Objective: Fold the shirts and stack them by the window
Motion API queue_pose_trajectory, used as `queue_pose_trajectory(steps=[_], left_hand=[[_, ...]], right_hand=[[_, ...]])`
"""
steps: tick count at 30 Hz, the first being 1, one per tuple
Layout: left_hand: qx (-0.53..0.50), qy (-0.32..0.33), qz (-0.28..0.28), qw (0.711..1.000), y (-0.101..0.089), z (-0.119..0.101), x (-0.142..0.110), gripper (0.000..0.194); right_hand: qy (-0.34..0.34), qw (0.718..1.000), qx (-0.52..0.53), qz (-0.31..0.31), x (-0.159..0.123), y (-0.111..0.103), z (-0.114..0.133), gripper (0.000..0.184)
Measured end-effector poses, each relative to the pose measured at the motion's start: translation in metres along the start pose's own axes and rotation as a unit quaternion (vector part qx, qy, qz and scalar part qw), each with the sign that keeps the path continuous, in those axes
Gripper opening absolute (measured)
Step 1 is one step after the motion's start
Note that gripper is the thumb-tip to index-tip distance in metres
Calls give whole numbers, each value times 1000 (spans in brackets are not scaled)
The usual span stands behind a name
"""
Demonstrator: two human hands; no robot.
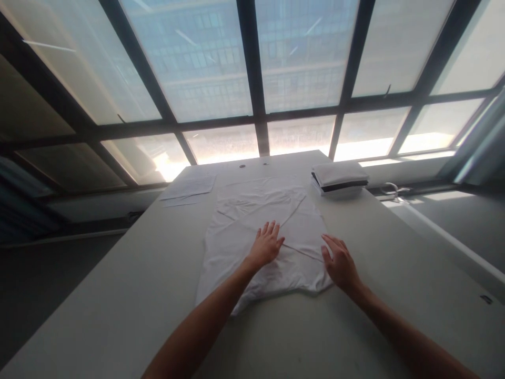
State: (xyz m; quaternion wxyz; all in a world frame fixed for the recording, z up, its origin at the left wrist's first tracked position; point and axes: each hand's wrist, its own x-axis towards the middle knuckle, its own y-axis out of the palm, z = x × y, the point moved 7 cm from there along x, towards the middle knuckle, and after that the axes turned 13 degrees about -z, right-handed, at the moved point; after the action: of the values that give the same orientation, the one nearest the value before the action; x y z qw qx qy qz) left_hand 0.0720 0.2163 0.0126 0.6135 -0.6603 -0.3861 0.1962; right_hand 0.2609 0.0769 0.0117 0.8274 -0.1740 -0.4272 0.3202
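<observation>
A white garment (236,252), which looks like a shirt, lies spread on the white table (138,295), with creases and folded-over parts across its middle. My left hand (267,245) rests flat on the cloth near its centre, fingers stretched out and a little spread. At the garment's right edge is my right hand (340,260), its fingers extended and the thumb apart from them. The fingertips lie at or just over the cloth's edge; I cannot tell whether they press on it. No cloth shows gripped in either hand.
A stack of folded cloth (340,178), white with a dark layer, sits at the table's back right. White paper sheets (189,188) lie at the back left. Large framed windows (260,126) rise behind the table. A white cable (390,190) is beyond the right edge.
</observation>
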Motion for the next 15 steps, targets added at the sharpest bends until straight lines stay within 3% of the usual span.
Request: queue_pose_trajectory(steps=[6, 15], left_hand=[[14, 16, -9, 1000, 18, 20, -2, 58], [-15, 16, -63, 998, 24, 21, -5, 56]], right_hand=[[182, 983, 25, 23, 10, 1, -61, 51], [277, 955, 66, 86, 34, 4, -76, 43]])
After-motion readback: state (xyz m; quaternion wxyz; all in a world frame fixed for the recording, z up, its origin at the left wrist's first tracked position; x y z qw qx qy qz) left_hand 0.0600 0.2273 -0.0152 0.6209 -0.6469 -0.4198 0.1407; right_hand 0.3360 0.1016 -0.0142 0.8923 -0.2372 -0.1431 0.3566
